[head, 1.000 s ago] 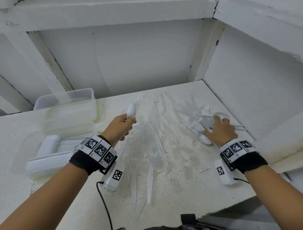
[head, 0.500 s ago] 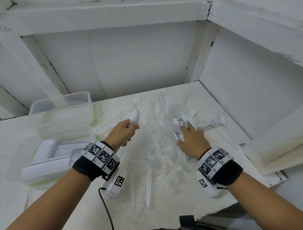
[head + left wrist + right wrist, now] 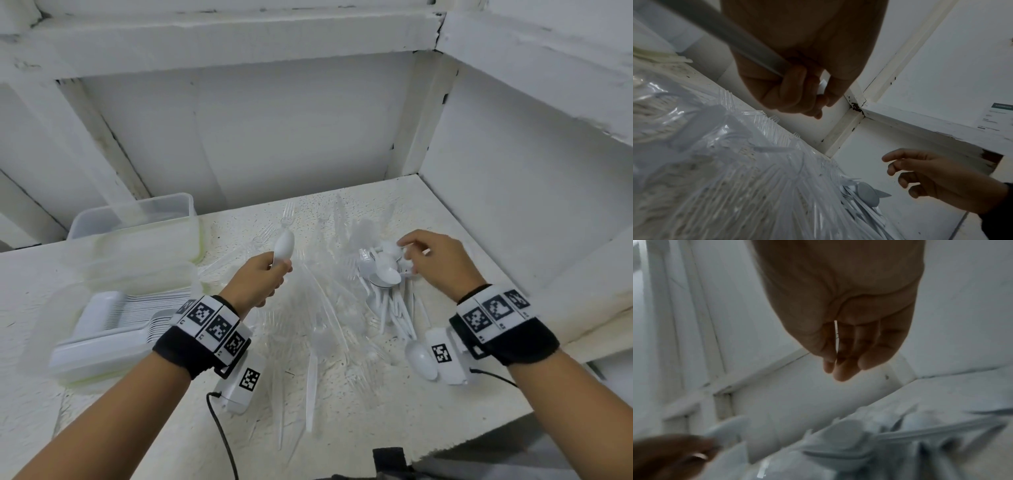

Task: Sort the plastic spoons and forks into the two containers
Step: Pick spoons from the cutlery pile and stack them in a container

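Progress: partial. Near container (image 3: 102,329) at the left edge of the tabletop (image 3: 342,428) already holds a neat stacked row of white spoons; far container (image 3: 137,219), behind it toward the back-left corner, looks empty as far as the clear wall shows. Left hand (image 3: 255,284) grips one white spoon (image 3: 284,245) by the handle, bowl up, over the middle of the tabletop, not yet at either container. Right hand (image 3: 442,263) hovers over the spoon heap (image 3: 385,274) toward the right edge, fingers loosely bent, holding nothing in the wrist view. Clear forks (image 3: 325,308) lie scattered across the centre, unsorted; one stray spoon (image 3: 419,358) sits beside the right wrist. Judgement: most forks and a good heap of spoons remain.
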`<state>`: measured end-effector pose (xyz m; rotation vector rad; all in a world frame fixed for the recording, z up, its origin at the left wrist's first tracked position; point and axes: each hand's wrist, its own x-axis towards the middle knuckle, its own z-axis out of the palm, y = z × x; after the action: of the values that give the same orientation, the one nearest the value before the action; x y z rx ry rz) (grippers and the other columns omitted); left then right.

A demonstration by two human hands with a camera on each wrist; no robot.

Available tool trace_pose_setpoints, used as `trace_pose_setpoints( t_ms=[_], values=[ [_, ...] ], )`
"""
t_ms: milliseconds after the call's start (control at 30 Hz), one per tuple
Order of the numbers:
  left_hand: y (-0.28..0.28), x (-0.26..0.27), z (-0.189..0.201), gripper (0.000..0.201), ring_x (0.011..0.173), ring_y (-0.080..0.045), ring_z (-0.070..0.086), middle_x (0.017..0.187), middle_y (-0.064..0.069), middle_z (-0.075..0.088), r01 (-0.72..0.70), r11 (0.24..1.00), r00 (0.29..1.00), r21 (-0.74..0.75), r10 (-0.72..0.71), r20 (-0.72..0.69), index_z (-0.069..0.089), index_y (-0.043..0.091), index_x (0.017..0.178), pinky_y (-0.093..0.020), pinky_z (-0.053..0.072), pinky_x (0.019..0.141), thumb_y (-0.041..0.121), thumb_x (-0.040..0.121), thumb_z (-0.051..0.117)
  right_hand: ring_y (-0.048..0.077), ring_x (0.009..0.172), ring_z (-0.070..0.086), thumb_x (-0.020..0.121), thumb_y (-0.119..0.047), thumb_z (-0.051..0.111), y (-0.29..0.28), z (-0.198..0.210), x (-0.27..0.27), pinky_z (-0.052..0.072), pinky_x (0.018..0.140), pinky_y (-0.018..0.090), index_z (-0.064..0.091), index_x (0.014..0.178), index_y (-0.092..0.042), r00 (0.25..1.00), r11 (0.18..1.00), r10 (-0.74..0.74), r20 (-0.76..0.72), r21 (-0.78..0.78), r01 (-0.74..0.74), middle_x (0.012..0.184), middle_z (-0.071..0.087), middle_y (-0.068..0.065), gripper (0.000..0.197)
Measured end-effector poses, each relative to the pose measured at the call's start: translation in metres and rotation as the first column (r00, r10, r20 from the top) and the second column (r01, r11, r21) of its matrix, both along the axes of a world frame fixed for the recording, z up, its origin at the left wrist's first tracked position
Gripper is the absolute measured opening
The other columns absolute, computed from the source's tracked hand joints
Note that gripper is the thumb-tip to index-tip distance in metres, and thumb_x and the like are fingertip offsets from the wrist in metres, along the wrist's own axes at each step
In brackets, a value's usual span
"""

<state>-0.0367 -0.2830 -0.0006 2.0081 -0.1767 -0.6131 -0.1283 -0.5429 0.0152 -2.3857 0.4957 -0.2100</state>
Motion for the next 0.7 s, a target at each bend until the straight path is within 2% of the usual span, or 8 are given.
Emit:
trace_pose_setpoints(
  t_ms=[67,133,233,400,500,600,667,700],
  values=[
    [0.000,0.000,-0.001,0.020,0.053,-0.010,0.032,0.068,0.001,0.042,0.004,1.000,1.000,0.004,-0.004,0.004,0.058,0.010,0.097,-0.019,0.025,0.045,0.026,0.096,0.044,0.022,0.092,0.055,0.088,-0.001,0.046,-0.012,-0.010,0.003,0.042,0.083,0.026,0.063,0.117,-0.021,0.990,0.990,0.039,-0.136,-0.128,-0.056,0.109,0.058,0.008,0.039],
    [-0.002,-0.001,-0.001,0.021,0.053,-0.010,0.033,0.067,0.001,0.042,0.014,1.000,1.000,0.013,-0.014,0.007,0.058,0.010,0.097,-0.019,0.025,0.044,0.026,0.096,0.044,0.024,0.104,0.050,0.088,-0.001,0.049,-0.014,-0.023,0.005,0.036,0.088,0.022,0.058,0.127,-0.025,0.932,0.957,0.184,-0.313,-0.162,-0.243,0.118,0.047,0.010,0.047],
    [-0.004,-0.001,-0.001,0.020,0.054,-0.010,0.033,0.068,0.001,0.042,0.027,1.000,1.000,0.016,-0.027,0.008,0.057,0.012,0.095,-0.020,0.025,0.045,0.027,0.096,0.044,0.019,0.102,0.051,0.088,-0.007,0.057,-0.007,-0.037,0.003,0.031,0.081,0.016,0.063,0.121,-0.018,0.894,0.911,0.297,-0.335,-0.181,-0.370,0.116,0.050,0.007,0.035],
    [-0.009,-0.003,-0.002,0.022,0.054,-0.010,0.034,0.068,0.002,0.042,0.057,0.998,0.998,0.015,-0.058,0.030,0.057,0.011,0.096,-0.019,0.026,0.045,0.028,0.096,0.044,0.014,0.081,0.055,0.085,-0.017,0.066,0.005,-0.028,0.002,0.039,0.073,0.019,0.073,0.097,-0.011,0.921,0.916,0.368,-0.131,-0.121,-0.383,0.093,0.054,-0.003,0.015],
    [-0.019,-0.004,-0.002,0.025,0.053,-0.011,0.033,0.066,0.001,0.040,0.110,0.994,0.988,0.017,-0.111,0.111,0.058,0.001,0.093,-0.020,0.027,0.046,0.026,0.093,0.052,0.006,0.073,0.053,0.084,-0.020,0.068,0.012,-0.014,0.003,0.041,0.069,0.010,0.068,0.085,-0.011,0.921,0.932,0.361,0.146,-0.068,-0.355,0.086,0.057,0.001,0.010],
    [-0.036,-0.006,0.001,0.017,0.047,-0.005,0.035,0.060,0.003,0.044,0.186,0.982,0.961,0.030,-0.188,0.202,0.063,0.016,0.075,-0.013,0.030,0.046,0.025,0.088,0.061,-0.003,0.071,0.050,0.090,-0.023,0.051,0.015,-0.001,0.010,0.041,0.067,0.006,0.053,0.088,-0.008,0.860,0.990,0.127,0.495,-0.009,-0.141,0.087,0.051,0.000,0.015],
    [-0.049,-0.009,0.001,0.008,0.051,0.000,0.043,0.065,0.006,0.054,0.231,0.973,0.941,0.023,-0.230,0.250,0.070,0.021,0.084,-0.010,0.034,0.050,0.025,0.087,0.064,-0.004,0.069,0.052,0.094,-0.021,0.037,0.016,0.010,0.015,0.043,0.065,0.006,0.041,0.094,-0.011,0.792,0.989,-0.043,0.609,0.138,-0.052,0.089,0.056,0.001,0.011],
    [-0.056,-0.010,0.001,0.010,0.061,-0.001,0.051,0.074,0.007,0.060,0.264,0.963,0.916,0.048,-0.266,0.301,0.072,0.022,0.092,-0.010,0.036,0.056,0.026,0.086,0.065,0.000,0.069,0.057,0.095,-0.021,0.033,0.016,0.014,0.018,0.045,0.065,0.008,0.036,0.095,-0.014,0.772,0.980,-0.080,0.630,0.192,-0.055,0.088,0.059,0.001,0.008]
  ],
)
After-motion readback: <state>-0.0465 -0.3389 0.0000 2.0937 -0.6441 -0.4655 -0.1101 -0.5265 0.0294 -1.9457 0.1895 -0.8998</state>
